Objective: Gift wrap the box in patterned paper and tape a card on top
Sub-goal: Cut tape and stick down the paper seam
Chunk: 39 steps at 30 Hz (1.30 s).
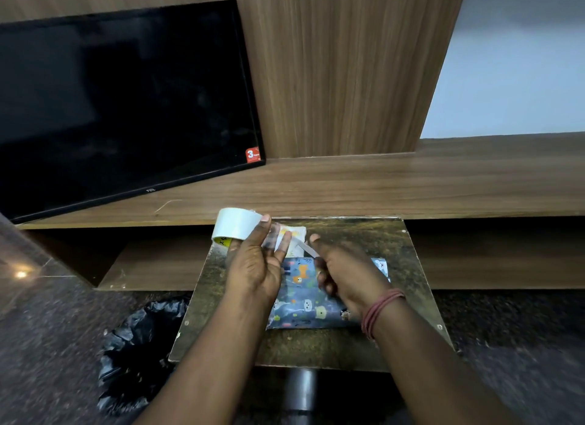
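Centrally, the wrapped box (308,301) lies flat on a small table (411,266), partly hidden by both hands. Its paper is blue-grey, printed with small cartoon animals in orange, white and yellow-green, and is already folded round the box. A pale card (296,234) with yellow markings lies just beyond the box, near the table's far edge.

The left hand (256,266) grips a roll of clear tape (232,223), thumb through the core, fingers extended over the drawn-out strip. The right hand (345,272), motion-blurred, pinches the free end of the tape strip (304,247), which is stretched between both hands above the card. A red thread band (378,312) circles the right wrist.
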Each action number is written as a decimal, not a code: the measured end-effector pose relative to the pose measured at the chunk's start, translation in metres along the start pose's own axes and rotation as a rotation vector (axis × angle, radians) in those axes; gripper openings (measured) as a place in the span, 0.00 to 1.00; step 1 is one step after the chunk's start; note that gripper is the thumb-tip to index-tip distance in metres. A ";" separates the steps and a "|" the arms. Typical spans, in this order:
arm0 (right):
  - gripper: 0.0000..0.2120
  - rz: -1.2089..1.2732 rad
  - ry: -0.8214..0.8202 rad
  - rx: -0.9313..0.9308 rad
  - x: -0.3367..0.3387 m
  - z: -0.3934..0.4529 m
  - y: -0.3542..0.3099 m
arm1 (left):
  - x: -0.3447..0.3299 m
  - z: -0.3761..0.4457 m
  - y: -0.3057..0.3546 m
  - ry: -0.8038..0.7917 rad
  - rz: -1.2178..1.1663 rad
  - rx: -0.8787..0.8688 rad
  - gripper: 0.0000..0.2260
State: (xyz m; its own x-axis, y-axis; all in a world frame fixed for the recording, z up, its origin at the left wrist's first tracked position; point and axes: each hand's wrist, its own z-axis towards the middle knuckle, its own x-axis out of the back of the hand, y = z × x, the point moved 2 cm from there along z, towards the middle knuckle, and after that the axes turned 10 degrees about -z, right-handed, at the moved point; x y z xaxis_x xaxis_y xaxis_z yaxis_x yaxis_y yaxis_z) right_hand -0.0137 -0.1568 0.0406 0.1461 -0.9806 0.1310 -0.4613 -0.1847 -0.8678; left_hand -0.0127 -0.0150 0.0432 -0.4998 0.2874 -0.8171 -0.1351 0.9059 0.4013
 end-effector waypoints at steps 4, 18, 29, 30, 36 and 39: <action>0.06 -0.476 0.255 0.233 0.038 -0.001 -0.013 | 0.002 0.006 0.007 0.019 -0.047 0.029 0.31; 0.08 -1.299 0.328 0.179 0.032 -0.018 -0.012 | -0.002 0.005 -0.001 0.046 -0.093 0.070 0.15; 0.11 -1.233 0.352 0.240 0.020 -0.016 -0.002 | -0.005 0.005 -0.005 0.034 -0.215 0.058 0.17; 0.16 -1.222 0.350 0.221 0.023 -0.016 -0.003 | -0.004 0.006 -0.003 0.037 -0.224 0.063 0.18; 0.14 -0.527 0.115 0.104 0.040 -0.013 -0.012 | -0.010 0.019 0.008 0.035 -0.270 0.043 0.20; 0.04 0.114 -0.232 -0.039 0.023 -0.019 -0.018 | -0.013 0.034 0.010 0.033 -0.261 0.008 0.24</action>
State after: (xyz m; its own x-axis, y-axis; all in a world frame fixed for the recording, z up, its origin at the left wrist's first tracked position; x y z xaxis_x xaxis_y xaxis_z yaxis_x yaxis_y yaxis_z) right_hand -0.0185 -0.1773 0.0685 0.2863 -0.9545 -0.0840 -0.5190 -0.0807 -0.8510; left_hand 0.0214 0.0010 0.0438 -0.4769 0.0335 -0.8783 -0.2560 0.9507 0.1752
